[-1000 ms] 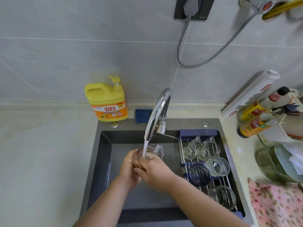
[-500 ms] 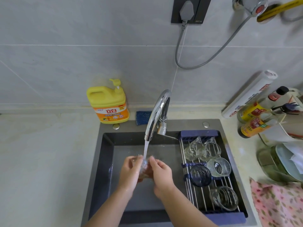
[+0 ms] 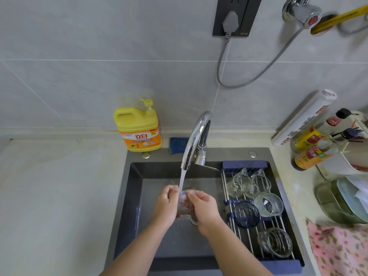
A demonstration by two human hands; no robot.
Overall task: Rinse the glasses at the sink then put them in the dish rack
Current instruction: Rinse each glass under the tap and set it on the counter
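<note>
Clear glass is over the sink, right under the stream from the tap. The left hand and right hand both curl round its sides, I judge so that water sheets over it and the wet wall cannot slip. The dish rack spans the sink's right side just beside the hands, with five glasses already on it, so I log a short transfer. Versus one second ago, the right hand no longer lies over the left; the two now flank the glass.

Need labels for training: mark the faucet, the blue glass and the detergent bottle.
faucet [image 3: 194, 141]: head view, chrome arch.
blue glass [image 3: 247, 215]: head view, middle of its ribbed body.
detergent bottle [image 3: 141, 139]: head view, orange label.
</note>
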